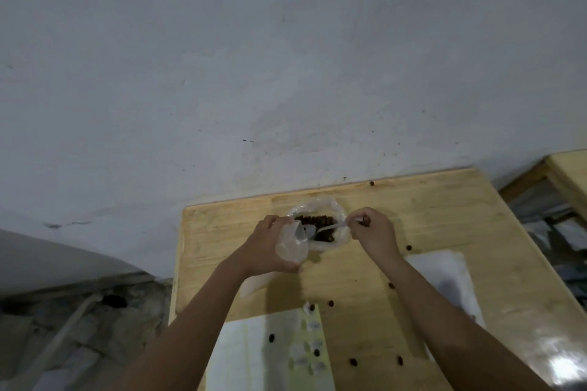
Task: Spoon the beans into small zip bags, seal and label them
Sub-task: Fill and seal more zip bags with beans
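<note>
a bare workroom: stained plaster wall [286, 57], raw wooden table [444, 225].

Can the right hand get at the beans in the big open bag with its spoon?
Probably yes. The right hand holds the plastic spoon right across the beans in the open bag; the small zip bag in the left hand sits aside, not covering them.

Pale wooden counter [428, 216], far edge against a grey wall. Far centre: clear plastic bag [324, 202], mouth rolled open, dark beans [317, 220] inside. Loose beans [331, 303] lie singly over the top, one at the far edge, several toward the front. Right side: white sheet [444, 273], flat. Near edge: pale label sheet [251, 355], with a column of small white labels [313, 343] along its right strip and two stray beans on it. Flat clear pouch [254, 284] just beyond that sheet.
</note>
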